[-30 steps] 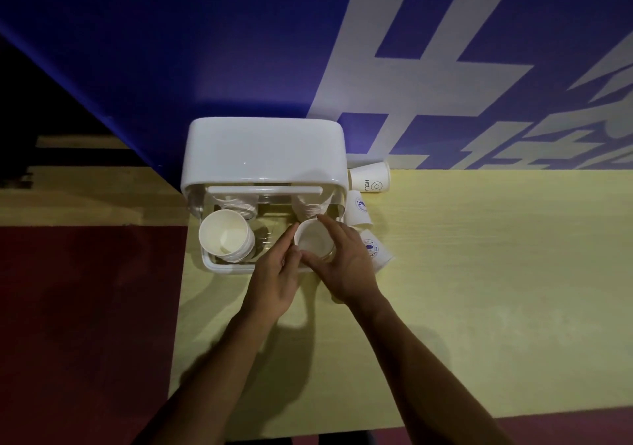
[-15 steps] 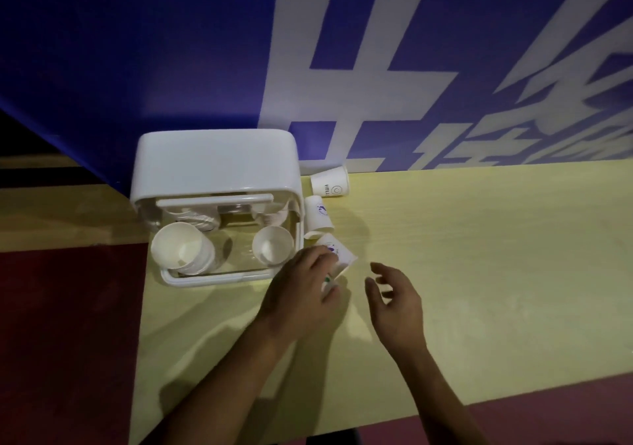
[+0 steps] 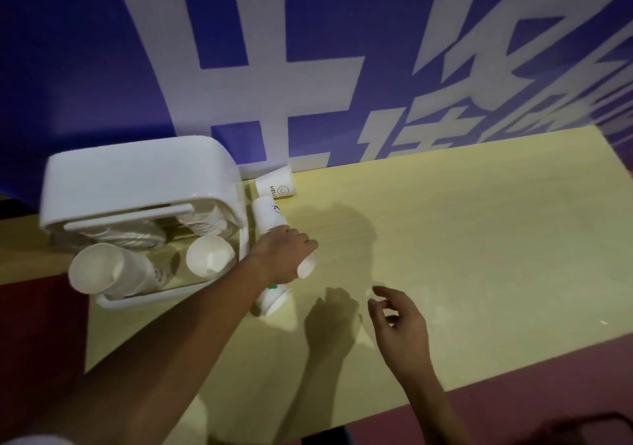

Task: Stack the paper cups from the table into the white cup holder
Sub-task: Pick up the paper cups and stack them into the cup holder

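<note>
- A paper cup point(image 3: 306, 267) lying on its side is gripped by the curled fingers of the left hand point(image 3: 284, 254), just right of the white cup holder point(image 3: 137, 177).
- The right hand point(image 3: 400, 321) is held over the table point(image 3: 479, 239), its fingers loosely curled and holding nothing.
- A second cup point(image 3: 272, 302) is seen under the left wrist.
- A cup stack point(image 3: 102, 270) is seated in the holder.
</note>
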